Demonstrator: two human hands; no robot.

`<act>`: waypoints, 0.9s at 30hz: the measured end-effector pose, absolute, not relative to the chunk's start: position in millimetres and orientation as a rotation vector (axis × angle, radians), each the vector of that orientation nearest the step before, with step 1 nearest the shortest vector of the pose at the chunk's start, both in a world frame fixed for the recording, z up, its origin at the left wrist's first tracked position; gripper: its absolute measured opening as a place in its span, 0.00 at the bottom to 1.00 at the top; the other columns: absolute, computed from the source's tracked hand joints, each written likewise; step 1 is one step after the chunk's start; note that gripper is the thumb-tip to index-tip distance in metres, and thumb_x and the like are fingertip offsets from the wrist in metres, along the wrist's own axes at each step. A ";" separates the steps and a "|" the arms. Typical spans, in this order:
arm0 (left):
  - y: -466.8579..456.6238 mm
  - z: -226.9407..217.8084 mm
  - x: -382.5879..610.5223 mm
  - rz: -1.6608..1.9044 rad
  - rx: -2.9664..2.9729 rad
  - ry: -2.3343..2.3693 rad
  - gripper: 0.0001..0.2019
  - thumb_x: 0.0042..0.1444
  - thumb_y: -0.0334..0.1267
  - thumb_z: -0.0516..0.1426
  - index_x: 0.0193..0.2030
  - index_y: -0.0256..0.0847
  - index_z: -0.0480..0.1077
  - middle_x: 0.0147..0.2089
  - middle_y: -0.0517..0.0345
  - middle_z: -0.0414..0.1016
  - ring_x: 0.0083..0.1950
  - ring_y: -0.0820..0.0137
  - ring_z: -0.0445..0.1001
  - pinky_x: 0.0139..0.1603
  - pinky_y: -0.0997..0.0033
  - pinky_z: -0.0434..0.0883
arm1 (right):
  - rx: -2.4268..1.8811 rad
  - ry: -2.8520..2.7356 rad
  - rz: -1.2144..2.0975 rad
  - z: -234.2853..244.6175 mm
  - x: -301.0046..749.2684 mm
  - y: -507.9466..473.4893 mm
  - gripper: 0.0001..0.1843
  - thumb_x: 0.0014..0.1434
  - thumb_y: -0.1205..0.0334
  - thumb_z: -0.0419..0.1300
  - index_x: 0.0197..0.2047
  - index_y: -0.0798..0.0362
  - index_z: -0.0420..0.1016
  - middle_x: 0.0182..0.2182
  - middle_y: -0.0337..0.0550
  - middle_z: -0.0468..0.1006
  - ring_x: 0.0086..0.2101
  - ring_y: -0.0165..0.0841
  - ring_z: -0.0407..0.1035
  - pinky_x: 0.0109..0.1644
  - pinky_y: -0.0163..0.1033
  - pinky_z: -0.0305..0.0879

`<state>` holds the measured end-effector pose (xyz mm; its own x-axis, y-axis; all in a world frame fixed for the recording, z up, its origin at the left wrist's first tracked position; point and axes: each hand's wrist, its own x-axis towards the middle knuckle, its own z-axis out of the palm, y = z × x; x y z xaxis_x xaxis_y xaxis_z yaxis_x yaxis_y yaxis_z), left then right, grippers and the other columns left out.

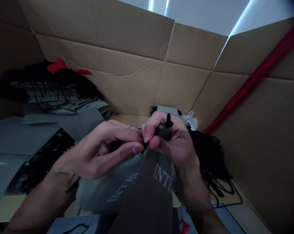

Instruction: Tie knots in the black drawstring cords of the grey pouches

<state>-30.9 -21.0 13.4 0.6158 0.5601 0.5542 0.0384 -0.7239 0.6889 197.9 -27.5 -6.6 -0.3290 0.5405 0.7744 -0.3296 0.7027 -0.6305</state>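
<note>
At the centre, my left hand (98, 156) is closed, its thumb and forefinger pinching the top edge of grey printed fabric; what sits exactly between the fingertips is hidden. My right hand (183, 143) is closed as well, its fingertips meeting the left ones at that edge. A black cord end (169, 120) sticks up out of the right fist. From the hands hangs a dark grey fabric panel (147, 198) with white letters reading "INTE". Behind it, to the left, lies a lighter grey fabric part (95, 195) with similar lettering.
Grey fabric pieces (22, 138) with black cords are piled at left, red strips (58, 66) on top. A black cord bundle (210, 159) lies at right, near a smaller grey stack (167, 110) and clear plastic (191, 119). Cardboard walls (127, 65) surround this, with a red strap (254, 78).
</note>
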 end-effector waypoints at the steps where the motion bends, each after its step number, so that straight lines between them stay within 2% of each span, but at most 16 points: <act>1: -18.1 13.9 -30.9 1.012 2.229 0.425 0.20 0.77 0.42 0.65 0.29 0.42 0.78 0.25 0.60 0.70 0.27 0.70 0.65 0.29 0.69 0.65 | -0.205 -1.729 0.907 -3.6 203.7 -28.7 0.16 0.65 0.55 0.87 0.43 0.50 0.88 0.34 0.37 0.84 0.32 0.29 0.76 0.37 0.34 0.73; 4: -7.7 18.1 -31.4 0.949 2.282 0.413 0.20 0.79 0.41 0.62 0.31 0.40 0.77 0.29 0.59 0.72 0.29 0.71 0.65 0.30 0.71 0.64 | -0.424 -1.739 0.895 6.2 226.0 -37.0 0.17 0.69 0.54 0.84 0.56 0.48 0.90 0.38 0.40 0.87 0.34 0.31 0.79 0.39 0.34 0.74; 5: -4.6 19.8 -31.5 0.959 2.279 0.446 0.21 0.79 0.43 0.62 0.31 0.40 0.76 0.29 0.60 0.71 0.29 0.72 0.65 0.30 0.72 0.64 | -0.492 -1.718 0.849 8.9 232.6 -40.9 0.16 0.71 0.53 0.83 0.57 0.48 0.91 0.38 0.40 0.87 0.34 0.31 0.79 0.38 0.34 0.74; 7: -0.4 22.3 -31.5 0.974 2.265 0.495 0.22 0.79 0.44 0.61 0.30 0.39 0.75 0.28 0.62 0.67 0.28 0.74 0.63 0.28 0.74 0.60 | -0.593 -1.689 0.713 13.2 241.3 -49.6 0.13 0.72 0.51 0.82 0.53 0.48 0.92 0.36 0.39 0.86 0.33 0.31 0.77 0.36 0.34 0.72; 10: 3.0 22.3 -30.5 0.995 2.207 0.539 0.23 0.80 0.45 0.61 0.30 0.39 0.75 0.27 0.63 0.64 0.27 0.75 0.60 0.25 0.77 0.57 | -0.675 -1.710 0.463 17.7 242.7 -63.6 0.12 0.67 0.52 0.86 0.43 0.47 0.91 0.32 0.37 0.84 0.30 0.31 0.75 0.33 0.36 0.69; 13: 8.3 18.7 -29.0 1.104 2.072 0.617 0.23 0.77 0.49 0.67 0.30 0.39 0.77 0.28 0.62 0.68 0.28 0.75 0.63 0.25 0.79 0.59 | -0.680 -1.784 0.255 20.1 238.4 -77.7 0.15 0.61 0.54 0.89 0.41 0.45 0.90 0.33 0.37 0.85 0.32 0.34 0.77 0.36 0.40 0.74; 15: 15.5 16.0 -28.3 1.248 1.827 0.696 0.21 0.71 0.53 0.73 0.33 0.39 0.81 0.28 0.61 0.72 0.28 0.74 0.64 0.23 0.79 0.60 | -0.684 -1.896 0.138 19.9 236.4 -85.2 0.17 0.60 0.53 0.90 0.47 0.42 0.91 0.39 0.41 0.88 0.37 0.39 0.79 0.43 0.46 0.80; 18: 29.4 14.2 -28.9 1.382 1.469 0.698 0.20 0.63 0.55 0.78 0.36 0.41 0.84 0.27 0.62 0.74 0.24 0.76 0.63 0.20 0.79 0.64 | -0.736 -2.113 -0.102 16.9 233.5 -88.8 0.30 0.63 0.48 0.87 0.65 0.41 0.90 0.56 0.50 0.87 0.49 0.49 0.81 0.52 0.54 0.83; 20: 36.8 14.6 -30.2 1.384 1.406 0.671 0.20 0.61 0.53 0.80 0.34 0.41 0.82 0.30 0.60 0.77 0.25 0.77 0.67 0.24 0.78 0.71 | -0.806 -2.146 -0.269 14.4 230.5 -86.1 0.30 0.69 0.56 0.80 0.72 0.39 0.86 0.66 0.53 0.83 0.57 0.53 0.78 0.54 0.55 0.82; 21: 38.9 15.0 -30.8 1.366 1.406 0.674 0.20 0.61 0.52 0.80 0.34 0.40 0.82 0.32 0.58 0.79 0.26 0.77 0.70 0.27 0.77 0.75 | -0.829 -2.124 -0.305 13.5 229.1 -84.1 0.28 0.71 0.63 0.75 0.71 0.38 0.87 0.67 0.51 0.84 0.59 0.53 0.77 0.55 0.55 0.81; 22: 39.9 15.3 -31.2 1.340 1.397 0.684 0.19 0.60 0.50 0.80 0.35 0.39 0.83 0.34 0.57 0.81 0.26 0.76 0.72 0.28 0.76 0.77 | -0.818 -2.086 -0.296 13.0 228.2 -82.2 0.26 0.71 0.67 0.71 0.69 0.37 0.88 0.64 0.49 0.86 0.58 0.52 0.77 0.55 0.55 0.81; 24: 38.0 15.5 -31.5 1.335 1.428 0.745 0.16 0.58 0.46 0.81 0.42 0.38 0.86 0.37 0.54 0.84 0.28 0.73 0.76 0.30 0.74 0.79 | -0.723 -1.984 -0.163 13.5 228.4 -80.3 0.21 0.71 0.68 0.69 0.62 0.40 0.91 0.53 0.46 0.91 0.51 0.50 0.79 0.55 0.56 0.79; 26: 31.5 15.4 -31.6 1.491 1.549 0.855 0.21 0.59 0.44 0.81 0.55 0.39 0.88 0.44 0.53 0.87 0.37 0.70 0.82 0.36 0.75 0.80 | -0.644 -1.843 -0.024 15.9 231.4 -81.2 0.14 0.70 0.63 0.72 0.56 0.43 0.94 0.44 0.44 0.91 0.43 0.48 0.81 0.51 0.55 0.78; 27: 26.7 15.4 -31.9 1.577 1.636 0.907 0.20 0.62 0.45 0.80 0.57 0.41 0.88 0.48 0.52 0.88 0.43 0.68 0.83 0.40 0.76 0.80 | -0.647 -1.772 0.019 17.7 233.3 -82.4 0.10 0.69 0.62 0.75 0.52 0.43 0.95 0.40 0.43 0.91 0.40 0.45 0.81 0.48 0.53 0.77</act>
